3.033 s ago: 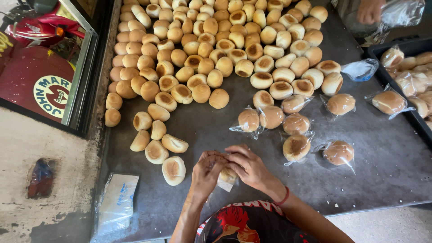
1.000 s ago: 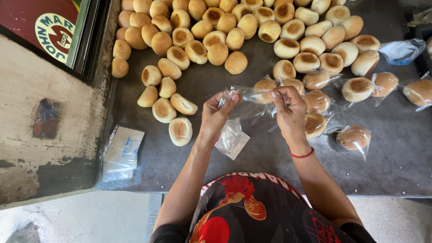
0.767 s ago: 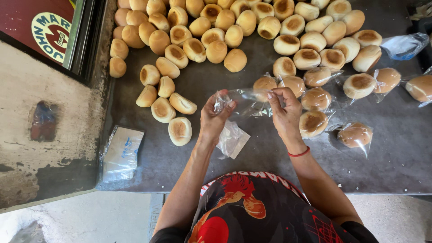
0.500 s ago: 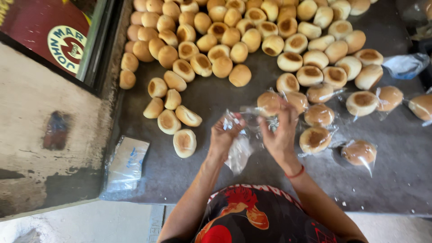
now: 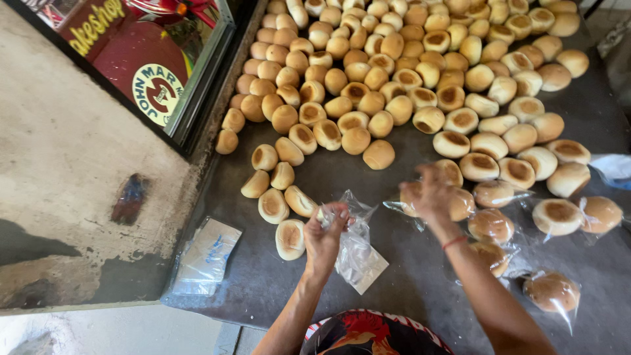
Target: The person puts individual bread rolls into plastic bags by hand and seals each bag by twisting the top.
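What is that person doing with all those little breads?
A person is bagging bread rolls. The left hand holds a clear plastic bag over the dark table. The right hand reaches toward the loose rolls. Several bagged rolls lie to the right, and a packet of spare bags sits on the left.

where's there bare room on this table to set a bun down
Bare dark metal table lies between the left hand holding a clear plastic bag and the right arm, and between the flat stack of clear bags and the loose buns. Crowded: the heap of round golden buns and the bagged buns at right.
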